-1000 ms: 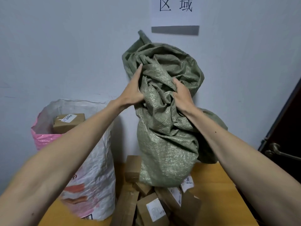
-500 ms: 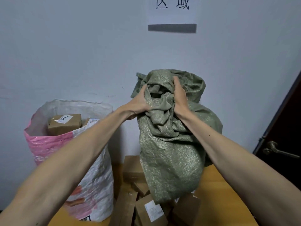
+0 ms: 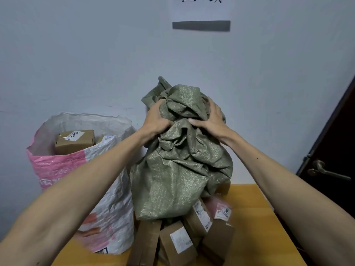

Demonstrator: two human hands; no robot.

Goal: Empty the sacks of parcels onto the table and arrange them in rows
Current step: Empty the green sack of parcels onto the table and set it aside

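Both hands have come down from the height held a second ago, bringing the bunched end of the green woven sack (image 3: pixel 182 169) lower, and they have moved apart to either side of it. Head view: the left hand (image 3: pixel 155 121) has its fingers dug into the crumpled fabric on the left of the bunch; the right hand (image 3: pixel 211 120) clasps the right side, fingers curved over the folds. The sack stands inverted at the middle of the wooden table (image 3: pixel 255 217), its mouth down on a loose heap of cardboard parcels (image 3: pixel 178 240) spilling toward the near edge, with a pink mailer (image 3: pixel 222 210) at the right of the heap. Whether parcels remain inside cannot be told, though the lower body looks slack. A pink-and-white sack (image 3: pixel 80 169) stands upright just left of it, touching, with a labelled box (image 3: pixel 75 139) showing at its open top. A dark door (image 3: pixel 336 150) is at the right. Judgement: the emptying step is in hand, on the first sack. The next move calls for lifting the fabric clear of the heap and setting it aside; the second sack and the rows are not yet started.
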